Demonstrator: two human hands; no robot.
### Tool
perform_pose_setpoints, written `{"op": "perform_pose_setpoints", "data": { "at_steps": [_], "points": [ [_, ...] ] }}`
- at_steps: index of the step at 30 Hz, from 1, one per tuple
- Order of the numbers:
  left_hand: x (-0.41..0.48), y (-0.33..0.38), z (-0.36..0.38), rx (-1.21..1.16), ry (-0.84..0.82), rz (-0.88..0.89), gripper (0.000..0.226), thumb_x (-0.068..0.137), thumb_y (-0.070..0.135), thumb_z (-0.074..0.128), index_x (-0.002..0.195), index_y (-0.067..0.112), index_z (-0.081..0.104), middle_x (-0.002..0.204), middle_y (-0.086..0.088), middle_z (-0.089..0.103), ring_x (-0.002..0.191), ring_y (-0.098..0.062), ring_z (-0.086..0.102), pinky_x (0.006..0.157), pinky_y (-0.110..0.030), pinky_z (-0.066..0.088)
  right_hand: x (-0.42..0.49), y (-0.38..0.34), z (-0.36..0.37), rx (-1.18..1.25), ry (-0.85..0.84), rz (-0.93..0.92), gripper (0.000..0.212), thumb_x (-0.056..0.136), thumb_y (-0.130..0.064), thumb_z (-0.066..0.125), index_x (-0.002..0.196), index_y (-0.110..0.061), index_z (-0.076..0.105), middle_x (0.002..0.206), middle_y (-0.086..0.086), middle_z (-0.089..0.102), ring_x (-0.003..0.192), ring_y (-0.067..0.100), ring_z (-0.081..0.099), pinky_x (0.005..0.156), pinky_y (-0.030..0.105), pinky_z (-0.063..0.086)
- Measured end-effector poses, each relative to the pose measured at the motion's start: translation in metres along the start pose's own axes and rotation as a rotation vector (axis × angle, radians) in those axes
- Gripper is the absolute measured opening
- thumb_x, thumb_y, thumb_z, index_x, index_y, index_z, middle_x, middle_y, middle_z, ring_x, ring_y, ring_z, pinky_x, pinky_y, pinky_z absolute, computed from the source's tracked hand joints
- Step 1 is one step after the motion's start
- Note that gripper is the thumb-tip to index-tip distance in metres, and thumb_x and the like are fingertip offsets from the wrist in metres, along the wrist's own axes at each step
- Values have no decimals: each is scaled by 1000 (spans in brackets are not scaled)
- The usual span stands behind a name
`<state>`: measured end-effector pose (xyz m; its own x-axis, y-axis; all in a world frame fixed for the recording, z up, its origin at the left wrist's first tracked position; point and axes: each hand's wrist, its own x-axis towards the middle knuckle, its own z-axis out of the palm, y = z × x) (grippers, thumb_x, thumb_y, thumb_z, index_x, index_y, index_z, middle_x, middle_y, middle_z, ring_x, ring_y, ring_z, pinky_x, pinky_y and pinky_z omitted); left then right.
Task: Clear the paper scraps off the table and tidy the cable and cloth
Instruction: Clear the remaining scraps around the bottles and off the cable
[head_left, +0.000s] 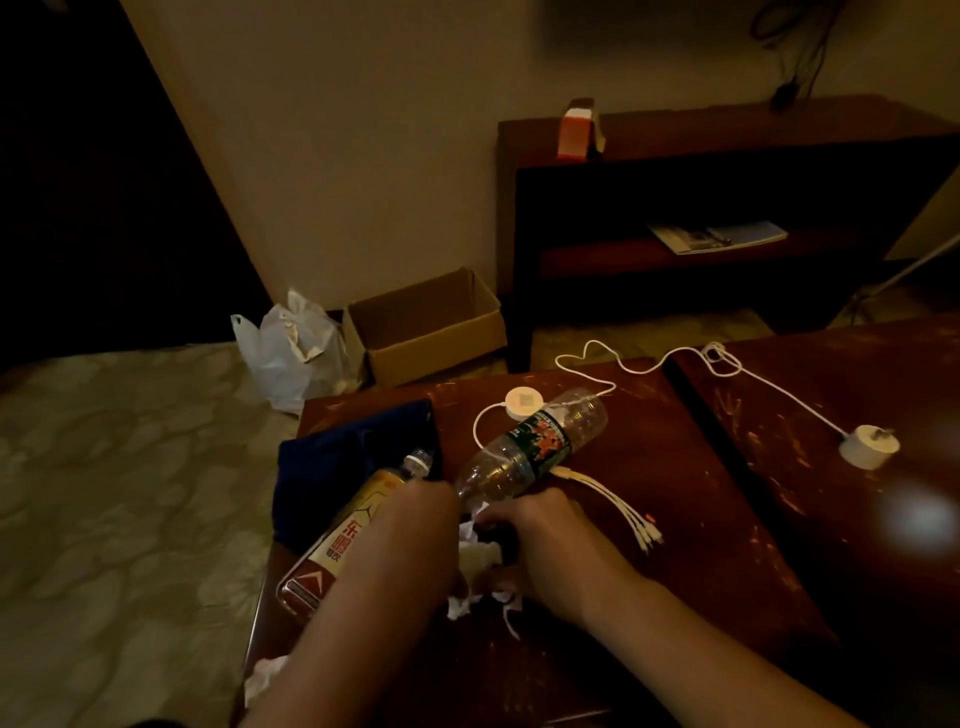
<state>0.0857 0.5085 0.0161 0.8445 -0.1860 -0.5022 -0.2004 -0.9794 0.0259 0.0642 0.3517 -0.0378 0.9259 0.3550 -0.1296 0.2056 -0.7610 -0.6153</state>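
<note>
Now, sweeping from the left: on the floor past the table's far left corner sit a white plastic bag (291, 353) and an open cardboard box (426, 322), which looks a likely home for the rubbish. On the table (649, 571) itself, the dark blue cloth (332, 467) lies crumpled at the far left corner, and a yellow-labelled bottle (337, 535) lies partly over it. One stray scrap (265, 675) sits at the near left edge.

Both hands meet mid-table over the paper scraps (475, 558). The left hand (421, 514) is down on the pile, blurred, and I cannot tell how its fingers lie. The right hand (540, 525) has its fingers curled in, pinching white paper. A clear bottle (535, 447) lies on its side, its neck right at the hands.

Beyond it the white cable (717, 356) runs from a round hub (524, 402) across to a plug (870, 447) on the adjoining tabletop. Its multi-head end (597, 491) lies just beside the right hand.

The step looks like gathering the scraps, early in the task. To do it well, cup both hands inward and bunch the pieces into one wad. Keep off the clear bottle so it doesn't roll, then collect the strays at the near edge.
</note>
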Motion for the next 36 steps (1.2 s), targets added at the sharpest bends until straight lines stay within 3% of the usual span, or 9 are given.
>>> {"op": "perform_pose_setpoints", "data": {
  "at_steps": [4,7,10,14,17,22,26,31,36],
  "points": [
    [3,6,26,-139,64,12,19,95,25,64,112,18,61,98,6,61,75,-4,55,61,-15,43,4,3,9,56,-69,90,67,74,-34,86,133,-47,56,129,-14,64,117,10,60,98,32,54],
    [7,14,29,-211,174,30,13,92,18,66,104,23,63,96,8,61,77,-4,58,68,-18,50,10,2,12,46,-137,179,56,77,-28,84,125,-44,61,128,-11,63,116,15,61,96,28,50],
    [8,21,27,-272,201,59,13,94,17,64,104,25,65,104,5,63,91,-7,62,86,-24,55,3,6,7,52,-21,203,36,84,-25,76,117,-38,70,119,-9,68,108,16,65,91,26,50],
    [10,34,20,-335,294,103,3,93,29,67,92,27,67,92,7,62,83,-8,60,69,-16,45,-20,23,-18,103,242,141,19,85,-28,78,103,-33,77,91,-19,66,86,-1,61,76,16,50],
    [11,45,17,-385,295,114,3,93,32,67,92,35,67,91,11,60,81,-5,59,73,-18,52,-32,36,-39,171,322,172,20,81,-34,82,101,-35,78,95,-19,71,88,-3,64,76,16,54],
    [7,58,16,-411,347,218,12,94,31,66,105,36,68,91,21,59,83,3,58,76,-16,53,-50,53,-63,162,376,188,13,81,-29,83,92,-33,79,83,-24,67,79,-7,62,65,6,44],
    [3,84,14,-481,422,338,18,95,25,66,106,39,67,94,26,61,83,10,58,70,-7,47,-73,71,-78,242,423,219,13,78,-28,85,87,-34,78,83,-19,70,77,-3,64,70,16,53],
    [4,144,8,-584,472,510,24,91,18,69,100,41,68,89,25,65,90,9,61,77,-13,53,-111,98,-99,359,491,230,17,77,-19,84,86,-31,76,95,-18,72,87,-2,67,80,25,58],
    [15,238,2,-599,414,609,27,90,10,71,88,35,62,79,15,70,73,2,67,68,-28,60,-170,134,-133,285,628,349,14,79,-16,81,75,-25,71,73,-7,69,61,7,62,55,25,51]
  ]
}}
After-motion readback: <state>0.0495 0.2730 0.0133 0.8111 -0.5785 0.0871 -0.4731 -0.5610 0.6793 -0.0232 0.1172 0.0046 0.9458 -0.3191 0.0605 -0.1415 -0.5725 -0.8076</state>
